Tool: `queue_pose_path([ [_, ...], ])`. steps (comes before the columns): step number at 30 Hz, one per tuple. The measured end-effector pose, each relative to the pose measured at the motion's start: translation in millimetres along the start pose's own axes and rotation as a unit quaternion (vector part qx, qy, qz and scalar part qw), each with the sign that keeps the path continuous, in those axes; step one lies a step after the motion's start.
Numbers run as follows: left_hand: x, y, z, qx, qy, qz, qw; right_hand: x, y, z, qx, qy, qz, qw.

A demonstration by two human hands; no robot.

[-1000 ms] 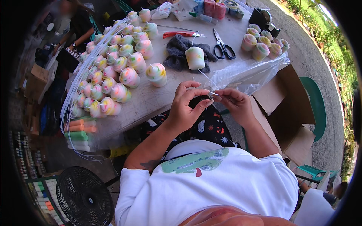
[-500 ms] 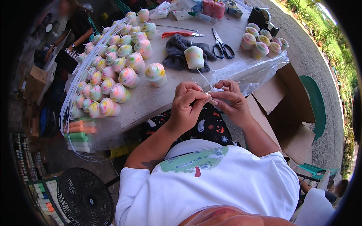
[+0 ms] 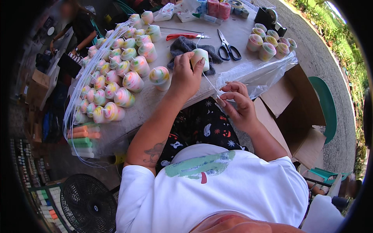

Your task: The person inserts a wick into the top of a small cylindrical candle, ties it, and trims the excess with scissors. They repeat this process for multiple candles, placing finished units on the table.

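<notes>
A white candle (image 3: 200,58) with faint coloured patches lies on a crumpled dark grey cloth (image 3: 180,46). My left hand (image 3: 184,77) grips it from the near left side, thumb and fingers around it. From the candle's near end a thin white wick (image 3: 210,82) runs tight toward me over the table edge. My right hand (image 3: 237,101) pinches that wick between thumb and fingers above my lap. Another stretch of wick rises from the candle's far end. Beside my left wrist stands a single swirl-topped candle (image 3: 159,77).
Rows of pastel swirl-topped candles (image 3: 133,80) fill the table's left, with a bundle of long white wicks (image 3: 83,66) across them. Scissors (image 3: 229,50) and a red-handled cutter (image 3: 180,36) lie beyond the cloth. An open cardboard box (image 3: 297,101) stands at right, near more candles (image 3: 267,51).
My left hand has left the wick end near my right hand and moved forward onto the candle. My right hand stays about where it was, holding the wick.
</notes>
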State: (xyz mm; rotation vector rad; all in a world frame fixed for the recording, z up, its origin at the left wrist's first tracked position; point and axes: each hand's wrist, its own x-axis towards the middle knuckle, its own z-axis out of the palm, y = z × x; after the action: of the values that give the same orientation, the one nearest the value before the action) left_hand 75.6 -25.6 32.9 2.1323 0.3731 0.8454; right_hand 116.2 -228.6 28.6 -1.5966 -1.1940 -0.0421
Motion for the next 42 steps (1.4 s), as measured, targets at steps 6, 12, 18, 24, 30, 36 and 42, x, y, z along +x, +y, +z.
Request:
queue_pose_path([
  [6, 111.8, -14.0, 12.8, 0.249, -0.176, -0.183, 0.935, 1.3, 3.4, -2.5, -0.014, 0.026, -0.012, 0.999],
  [12, 138.4, -8.7, 21.1, 0.333, -0.34, -0.181, 0.861, 8.4, 14.5, -2.1, -0.001, 0.04, -0.013, 0.999],
  [18, 146.4, -19.2, 24.0, 0.286, -0.147, -0.151, 0.935, 22.2, 27.8, 14.4, -0.021, 0.049, -0.042, 0.998],
  [24, 154.4, -48.1, 27.4, 0.206, 0.052, -0.164, 0.963, 37.4, 54.1, 30.1, -0.07, 0.064, -0.036, 0.995],
  [30, 158.4, -26.3, 19.6, -0.17, 0.126, -0.285, 0.935, 55.5, 76.7, 29.1, -0.033, 0.069, 0.038, 0.996],
  [36, 104.2, -35.0, 40.3, 0.126, 0.04, -0.274, 0.953, 58.0, 85.7, 33.2, 0.019, 0.062, 0.065, 0.996],
  [42, 102.9, -45.8, 31.1, 0.056, -0.069, -0.241, 0.966, 59.2, 78.8, 35.6, 0.069, 0.017, 0.114, 0.991],
])
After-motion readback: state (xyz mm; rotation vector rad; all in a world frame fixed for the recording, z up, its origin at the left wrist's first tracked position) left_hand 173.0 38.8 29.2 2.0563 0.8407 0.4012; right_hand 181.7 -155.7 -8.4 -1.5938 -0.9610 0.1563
